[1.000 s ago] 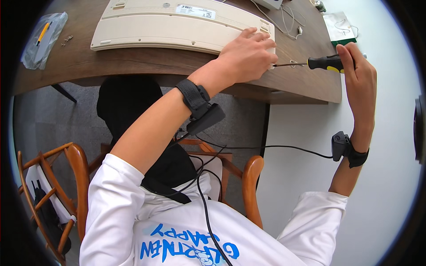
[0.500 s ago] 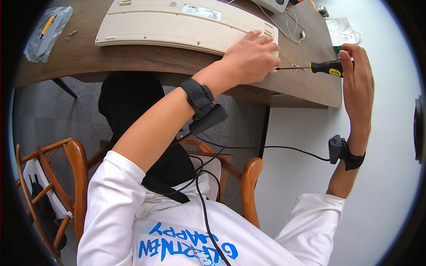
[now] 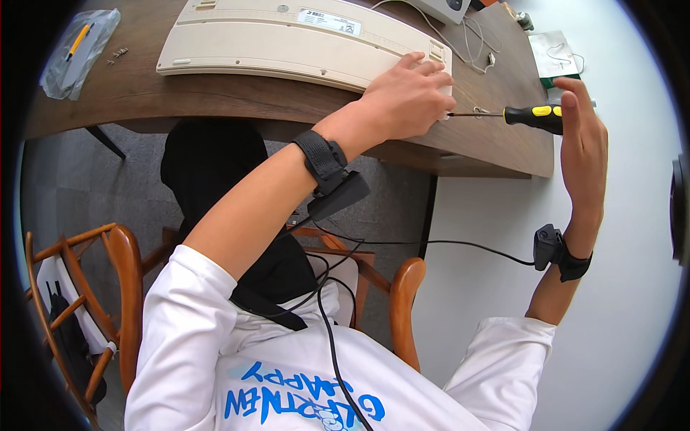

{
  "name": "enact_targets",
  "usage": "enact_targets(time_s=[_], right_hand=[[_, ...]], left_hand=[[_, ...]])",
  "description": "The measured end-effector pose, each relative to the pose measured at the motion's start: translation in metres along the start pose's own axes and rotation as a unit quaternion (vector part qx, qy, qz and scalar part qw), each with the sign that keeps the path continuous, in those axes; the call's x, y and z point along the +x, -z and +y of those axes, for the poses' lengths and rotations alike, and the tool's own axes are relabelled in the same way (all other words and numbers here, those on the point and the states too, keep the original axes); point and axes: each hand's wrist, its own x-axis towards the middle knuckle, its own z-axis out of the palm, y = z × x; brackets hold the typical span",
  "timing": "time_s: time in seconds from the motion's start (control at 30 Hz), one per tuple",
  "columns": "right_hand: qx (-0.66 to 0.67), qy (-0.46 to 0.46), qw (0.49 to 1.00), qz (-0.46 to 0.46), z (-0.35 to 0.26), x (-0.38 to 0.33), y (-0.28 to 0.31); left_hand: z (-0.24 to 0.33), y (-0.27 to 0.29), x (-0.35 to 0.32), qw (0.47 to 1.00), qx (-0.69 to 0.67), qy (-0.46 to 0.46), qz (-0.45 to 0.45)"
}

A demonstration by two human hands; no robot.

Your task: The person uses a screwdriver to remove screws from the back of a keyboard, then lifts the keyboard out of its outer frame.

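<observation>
A cream keyboard [image 3: 269, 49] lies underside up along the desk's near edge. My left hand [image 3: 410, 97] grips its right end, fingers curled over the top surface. From the right, my right hand [image 3: 583, 140] holds a black-and-yellow screwdriver [image 3: 528, 118] by the end of its handle, thumb upright in front and fingers behind. The shaft points left, almost level, and its tip meets the keyboard's right end beside my left fingertips. Exactly what the tip touches is too small to make out.
Several small screws [image 3: 117, 54] lie left of the keyboard, near a clear plastic bag [image 3: 77, 54] with a yellow pen-like tool. A pale cable [image 3: 474, 54] loops behind on the desk [image 3: 496, 147]. A white paper bag [image 3: 553, 54] stands beyond the right edge. Black cords run from both wrist straps.
The screwdriver handle has turned about its axis, showing different yellow patches. My right thumb and fingers have shifted slightly along it. My left hand stays on the keyboard.
</observation>
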Motion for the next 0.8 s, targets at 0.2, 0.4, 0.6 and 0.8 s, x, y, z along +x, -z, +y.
enact_targets(time_s=[0.2,0.4,0.6,0.8], right_hand=[[0.079,0.093,0.992,0.019,0.001,-0.006,-0.003],[0.096,0.153,0.983,0.033,0.008,-0.004,-0.005],[-0.061,-0.053,0.994,-0.079,0.004,0.001,0.009],[0.075,0.123,0.987,0.076,-0.009,-0.010,-0.010]], left_hand=[[-0.001,-0.001,0.000,1.000,0.005,0.002,0.005],[0.000,0.001,0.001,1.000,0.015,-0.003,-0.009],[0.000,0.001,0.001,1.000,0.008,-0.006,-0.003],[0.000,0.000,0.000,1.000,0.021,-0.008,-0.002]])
